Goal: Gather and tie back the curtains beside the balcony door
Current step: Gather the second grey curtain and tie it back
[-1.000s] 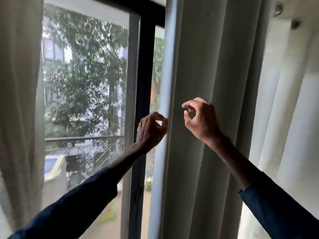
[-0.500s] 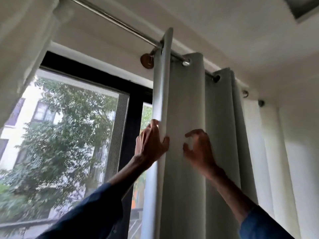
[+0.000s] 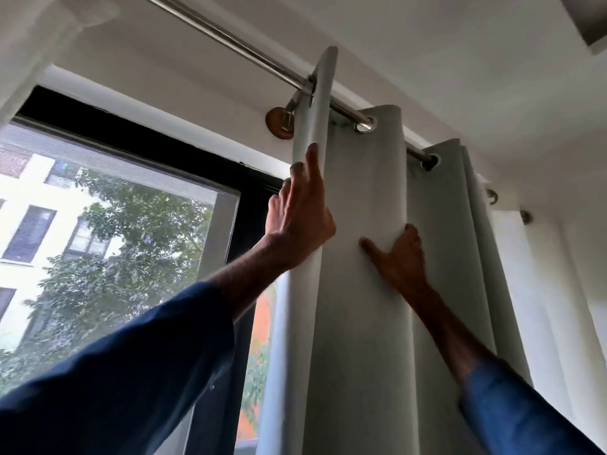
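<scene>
The curtain [image 3: 361, 339] hangs in folds from the rod [image 3: 230, 39], just right of the window [image 3: 115, 241]. The left hand [image 3: 300, 215] lies flat, fingers straight, against its leading edge. The right hand [image 3: 399, 257] grips the next fold, thumb in front.
</scene>
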### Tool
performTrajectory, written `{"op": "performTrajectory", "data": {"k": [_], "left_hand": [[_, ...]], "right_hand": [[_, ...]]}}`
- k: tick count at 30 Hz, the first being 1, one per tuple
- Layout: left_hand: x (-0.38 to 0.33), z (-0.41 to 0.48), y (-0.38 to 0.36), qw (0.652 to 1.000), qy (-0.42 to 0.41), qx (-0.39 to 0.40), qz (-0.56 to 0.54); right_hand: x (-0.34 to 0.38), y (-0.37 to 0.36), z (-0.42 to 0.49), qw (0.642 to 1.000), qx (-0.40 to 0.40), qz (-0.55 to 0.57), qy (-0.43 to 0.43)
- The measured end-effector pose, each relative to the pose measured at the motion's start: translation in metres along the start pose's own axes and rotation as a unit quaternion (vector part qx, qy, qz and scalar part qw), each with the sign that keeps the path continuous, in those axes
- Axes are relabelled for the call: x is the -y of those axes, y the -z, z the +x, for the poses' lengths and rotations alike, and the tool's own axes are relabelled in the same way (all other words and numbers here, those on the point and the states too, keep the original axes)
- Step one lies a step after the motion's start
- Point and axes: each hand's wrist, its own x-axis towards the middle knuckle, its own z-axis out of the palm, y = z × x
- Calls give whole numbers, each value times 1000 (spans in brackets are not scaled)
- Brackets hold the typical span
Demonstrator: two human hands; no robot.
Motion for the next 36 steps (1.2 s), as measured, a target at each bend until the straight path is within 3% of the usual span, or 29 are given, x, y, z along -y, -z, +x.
{"op": "performTrajectory", "data": {"k": [8, 17, 21, 31, 36], "left_hand": [[-11, 6, -32, 997, -25, 25, 71], [-41, 11, -48, 990, -9, 30, 140], [-41, 19, -44, 989, 12, 10, 149], [-49, 23, -46, 992, 5, 5, 127], [-50, 26, -45, 989, 0, 39, 139]], "right_hand": [[-24, -1, 29, 999, -23, 36, 28], [-53, 1, 44, 988, -39, -16, 145], [-69, 4, 53, 978, -106, 24, 178], [-108, 35, 83, 993, -87, 38, 76], [-98, 22, 74, 992, -70, 65, 80]]}}
